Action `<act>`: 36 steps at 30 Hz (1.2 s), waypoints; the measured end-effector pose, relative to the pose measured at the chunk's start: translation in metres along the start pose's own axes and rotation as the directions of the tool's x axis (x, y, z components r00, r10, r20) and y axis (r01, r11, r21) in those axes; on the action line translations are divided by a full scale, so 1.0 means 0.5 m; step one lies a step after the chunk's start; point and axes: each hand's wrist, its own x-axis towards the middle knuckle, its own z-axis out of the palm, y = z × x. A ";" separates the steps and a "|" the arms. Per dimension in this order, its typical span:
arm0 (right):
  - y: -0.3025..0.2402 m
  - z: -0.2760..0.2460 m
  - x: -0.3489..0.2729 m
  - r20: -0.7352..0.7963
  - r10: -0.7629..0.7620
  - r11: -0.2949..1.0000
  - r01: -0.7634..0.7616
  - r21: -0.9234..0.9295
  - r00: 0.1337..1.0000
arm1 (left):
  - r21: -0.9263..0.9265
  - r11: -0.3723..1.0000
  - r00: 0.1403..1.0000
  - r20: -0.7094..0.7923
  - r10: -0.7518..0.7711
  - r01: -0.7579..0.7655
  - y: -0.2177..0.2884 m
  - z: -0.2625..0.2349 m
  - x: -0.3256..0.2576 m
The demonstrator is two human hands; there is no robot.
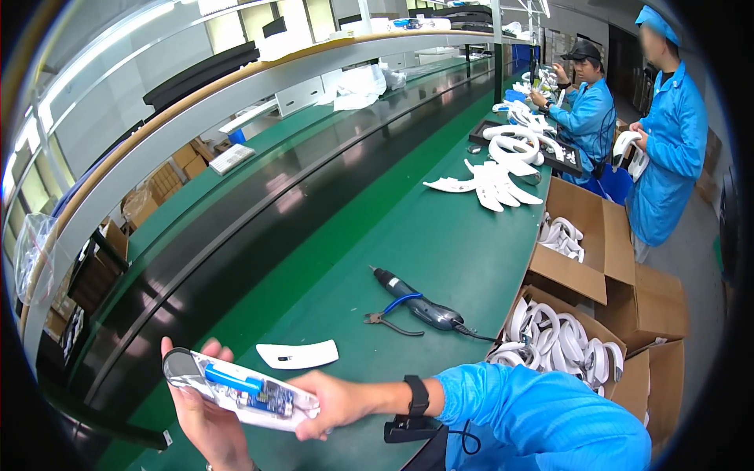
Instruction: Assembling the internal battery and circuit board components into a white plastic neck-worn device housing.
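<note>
Between my two hands is an opened white plastic housing [214, 395], long and narrow, with a dark rounded end at the left. Inside it show a blue battery [233, 380] and a blue circuit board [276, 399]. My left hand [206, 428] supports the left end from below, its fingers showing behind the far edge. My right hand [336, 399] grips the right end, thumb on the near side. Just beyond lies a loose white cover [297, 355] with a small dark slot. Farther right, blue-handled cutters [402, 301] rest against a dark electric screwdriver [430, 311].
A dark conveyor belt [236, 228] runs along the left of the green bench [440, 235]. White curved parts [495, 184] are piled farther along. At the right stand cardboard boxes [577, 271] of white parts [561, 337]. Two people in blue coats [585, 118] [671, 149] are beyond.
</note>
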 end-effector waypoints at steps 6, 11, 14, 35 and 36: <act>0.086 0.041 0.003 0.091 -0.048 0.766 0.095 -0.636 0.995 | 0.032 0.988 0.987 0.035 -0.154 0.153 0.033 0.017 -0.036; 0.113 0.010 0.010 0.194 -0.334 0.549 0.358 -0.755 0.922 | 0.116 0.983 0.982 0.115 -0.153 0.139 0.031 0.018 -0.040; 0.098 0.013 0.029 0.172 -0.432 0.310 0.325 -0.893 0.885 | 0.203 0.978 0.994 0.090 -0.068 0.049 0.049 0.019 -0.048; 0.051 -0.001 0.027 0.130 -0.402 -0.049 0.120 -0.992 0.906 | -0.106 0.982 0.978 0.154 -0.138 0.155 -0.012 -0.050 0.002; 0.049 -0.003 0.026 0.127 -0.408 -0.055 0.115 -0.992 0.904 | -0.107 0.982 0.977 0.165 -0.137 0.155 -0.014 -0.048 0.003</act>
